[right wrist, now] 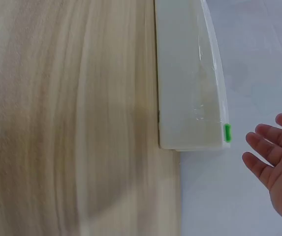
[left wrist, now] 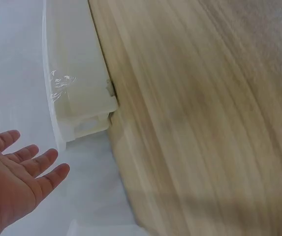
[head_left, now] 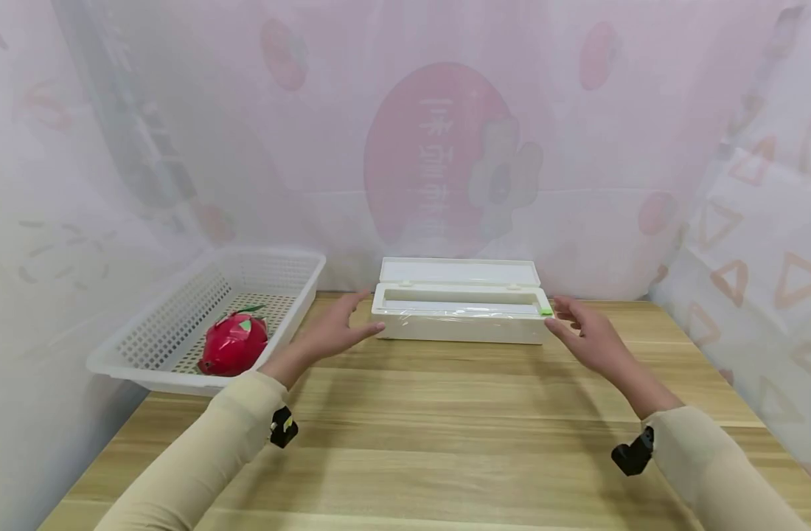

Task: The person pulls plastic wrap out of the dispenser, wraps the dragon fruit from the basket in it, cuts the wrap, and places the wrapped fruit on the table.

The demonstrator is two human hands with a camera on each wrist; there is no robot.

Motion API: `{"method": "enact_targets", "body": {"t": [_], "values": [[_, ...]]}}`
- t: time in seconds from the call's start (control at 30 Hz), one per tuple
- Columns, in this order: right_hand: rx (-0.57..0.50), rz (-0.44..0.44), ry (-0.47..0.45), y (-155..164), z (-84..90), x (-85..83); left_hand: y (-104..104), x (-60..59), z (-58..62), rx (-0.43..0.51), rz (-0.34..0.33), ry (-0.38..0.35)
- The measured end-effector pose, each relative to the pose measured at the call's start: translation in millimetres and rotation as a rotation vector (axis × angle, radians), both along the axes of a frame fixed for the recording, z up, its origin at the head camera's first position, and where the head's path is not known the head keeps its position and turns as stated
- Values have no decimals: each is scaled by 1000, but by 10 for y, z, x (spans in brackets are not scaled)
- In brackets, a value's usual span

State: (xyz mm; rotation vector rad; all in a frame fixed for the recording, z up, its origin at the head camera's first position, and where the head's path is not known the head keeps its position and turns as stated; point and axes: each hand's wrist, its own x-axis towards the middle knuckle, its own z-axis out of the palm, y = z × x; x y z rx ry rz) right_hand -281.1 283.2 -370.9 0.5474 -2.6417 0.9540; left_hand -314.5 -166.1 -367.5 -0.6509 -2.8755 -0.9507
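A long white plastic box with its lid standing open (head_left: 461, 313) sits on the far part of the light wooden table (head_left: 419, 435), close to the back curtain. Clear film lies stretched along the top front edge of the box. A small green tab (head_left: 547, 311) sticks out at the right end of the box.

The left hand (head_left: 335, 330) is at the left end of the box, with its fingers straight and spread. It holds nothing. From the head view its fingertips look very near the box end, and the left wrist view shows a small gap between them. The right hand (head_left: 587, 335) is at the right end of the box, just beside the green tab. Its fingers are also loose and spread, and it holds nothing. The right wrist view shows a gap between this hand and the box too.

On the left side of the table sits a white plastic basket with many small holes (head_left: 180, 324). Inside it lies a pink-red dragon fruit with green tips (head_left: 233, 344).

Both arms wear beige sleeves (head_left: 213, 450). A small black clip (head_left: 282, 426) sits at each wrist.

Behind the table hangs a thin white and pink curtain (head_left: 445, 147) with a big pink circle. There is pale writing on the circle, but it shows backwards and is too faint to read.
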Motion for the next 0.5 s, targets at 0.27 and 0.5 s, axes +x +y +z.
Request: {"method": "enact_targets", "body": {"t": [0.27, 0.5], "values": [[-122, -116, -135, -20, -139, 14, 60, -13, -165, 149, 73, -120], [-274, -176, -301, -53, -237, -14, 141, -51, -341, 306, 136, -197]]}}
